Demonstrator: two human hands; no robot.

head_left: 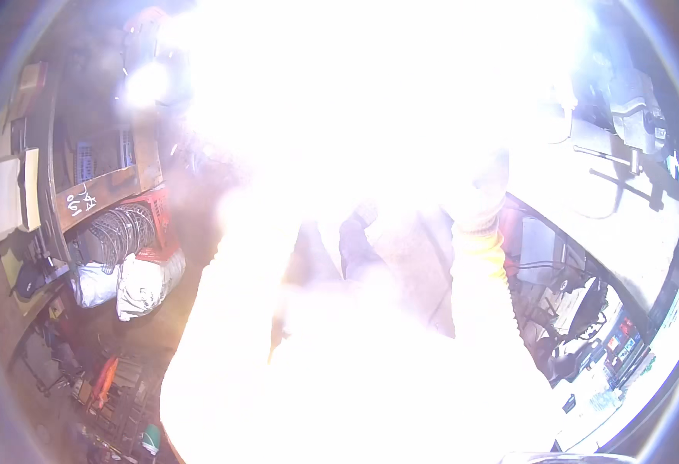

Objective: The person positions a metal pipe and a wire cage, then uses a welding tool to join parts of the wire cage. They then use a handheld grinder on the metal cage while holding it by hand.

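A dazzling white glare [386,93] fills the upper middle and washes out the work. My left forearm [231,325] reaches up into it from the lower left, bleached almost fully white. The left hand is lost in the light, so its fingers and anything held cannot be made out. On the other side, my right forearm [478,294] comes up in a ribbed, yellowish cuff. Part of my right hand [488,189], seemingly gloved, shows at the glare's right edge. Its fingers and whatever they touch are hidden too.
At right stands a pale tabletop [618,224] with a T-shaped metal tool [629,161]. At left, a brown frame [107,197] stands above coiled wire [123,232], a red crate [156,209] and white sacks [150,286]. An orange object [106,380] lies low at left.
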